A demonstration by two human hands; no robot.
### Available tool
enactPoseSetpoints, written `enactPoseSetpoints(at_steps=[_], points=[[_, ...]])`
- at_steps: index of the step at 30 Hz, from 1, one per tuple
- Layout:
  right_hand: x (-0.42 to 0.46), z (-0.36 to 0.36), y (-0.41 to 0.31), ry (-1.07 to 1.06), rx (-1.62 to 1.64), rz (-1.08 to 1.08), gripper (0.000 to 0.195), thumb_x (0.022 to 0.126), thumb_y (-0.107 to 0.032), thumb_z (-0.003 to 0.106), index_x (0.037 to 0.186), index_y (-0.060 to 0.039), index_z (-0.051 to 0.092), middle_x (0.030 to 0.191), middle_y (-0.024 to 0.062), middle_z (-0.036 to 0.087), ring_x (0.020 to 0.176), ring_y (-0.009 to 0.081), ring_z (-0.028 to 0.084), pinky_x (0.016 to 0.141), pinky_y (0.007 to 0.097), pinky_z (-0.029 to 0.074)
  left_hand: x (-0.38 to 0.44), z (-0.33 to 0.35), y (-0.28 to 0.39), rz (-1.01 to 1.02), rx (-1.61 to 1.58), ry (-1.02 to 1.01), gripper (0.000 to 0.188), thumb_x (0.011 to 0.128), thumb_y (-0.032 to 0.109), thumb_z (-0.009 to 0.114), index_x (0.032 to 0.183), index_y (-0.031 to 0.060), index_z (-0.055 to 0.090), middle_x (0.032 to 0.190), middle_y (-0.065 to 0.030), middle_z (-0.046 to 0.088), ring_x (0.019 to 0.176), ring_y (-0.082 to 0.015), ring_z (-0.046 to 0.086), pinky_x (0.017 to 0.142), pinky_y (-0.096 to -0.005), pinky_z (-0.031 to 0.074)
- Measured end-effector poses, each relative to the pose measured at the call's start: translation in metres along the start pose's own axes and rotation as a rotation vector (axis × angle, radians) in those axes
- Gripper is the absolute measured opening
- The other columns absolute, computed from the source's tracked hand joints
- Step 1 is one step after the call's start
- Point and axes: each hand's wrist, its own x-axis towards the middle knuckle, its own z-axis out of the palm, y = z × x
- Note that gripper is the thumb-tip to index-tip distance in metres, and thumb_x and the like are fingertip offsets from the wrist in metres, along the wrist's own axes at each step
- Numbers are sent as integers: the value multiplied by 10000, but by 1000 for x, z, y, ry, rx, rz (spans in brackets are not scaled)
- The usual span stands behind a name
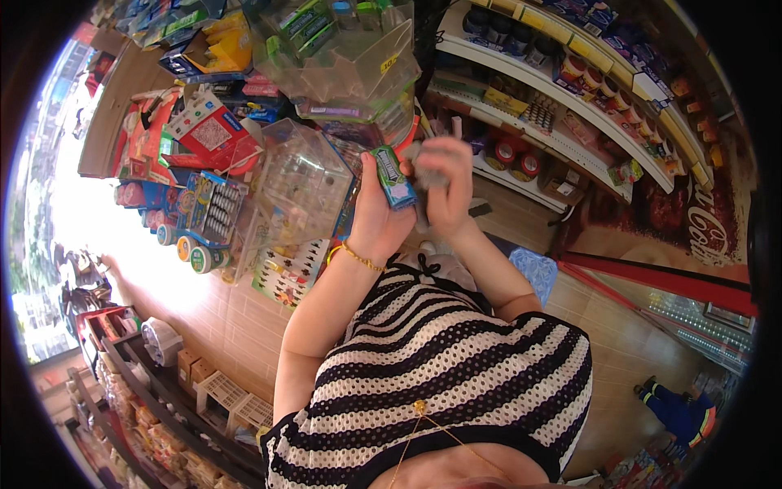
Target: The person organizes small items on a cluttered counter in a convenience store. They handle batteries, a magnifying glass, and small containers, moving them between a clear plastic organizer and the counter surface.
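My left hand (383, 214) grips a small green and blue Doublemint gum pack (393, 177), its printed face turned up and the thumb along its edge. Close beside it on the right, my right hand (451, 180) has its fingers curled round a soft-looking greyish thing (430, 170), perhaps a cloth. Motion blur hides its exact shape, and I cannot tell whether it touches the pack. A clear plastic display box (299, 177) stands just left of my left hand. Beyond both hands is a clear tiered rack (360, 79) with green gum packs in it.
A red card with a printed code (211, 134) and round tubs (200, 259) crowd the counter at left. Stocked white shelves (550, 67) curve along the right, above a red-framed cooler (660, 281). Snack shelves (140, 422) stand lower left. A person in blue workwear (675, 412) is at lower right.
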Motion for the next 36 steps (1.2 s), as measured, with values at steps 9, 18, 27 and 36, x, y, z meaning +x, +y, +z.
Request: enactPoseSetpoints(at_steps=[9,18,27,36], points=[[69,3,63,246,-253,159,189,777,-53,654,945,-36,571,1099,143,481,1019,300,515,888,371,425,-3,16,-7,531,986,211,517,1018,481,274,971,38,535,882,-40,544,776,-138,521,723,-267,426],[75,28,86,37,-448,162,205,792,-124,681,979,-46,649,1070,149,501,919,334,577,752,401,491,8,31,34,591,1094,308,599,1029,458,266,1406,6,378,883,31,485,722,-47,422,654,-186,366],[53,51,50,-58,-469,83,233,783,-45,631,1015,-36,639,1053,168,515,877,336,593,715,398,506,8,29,33,518,1076,304,643,1020,493,263,1425,0,341,912,25,478,780,-59,424,711,-187,356],[34,73,19,-182,-398,134,379,773,-58,659,1145,-115,608,1118,152,513,981,339,582,731,392,508,11,17,41,486,962,234,641,1014,498,291,1418,4,336,941,10,497,896,-100,470,839,-243,382]])
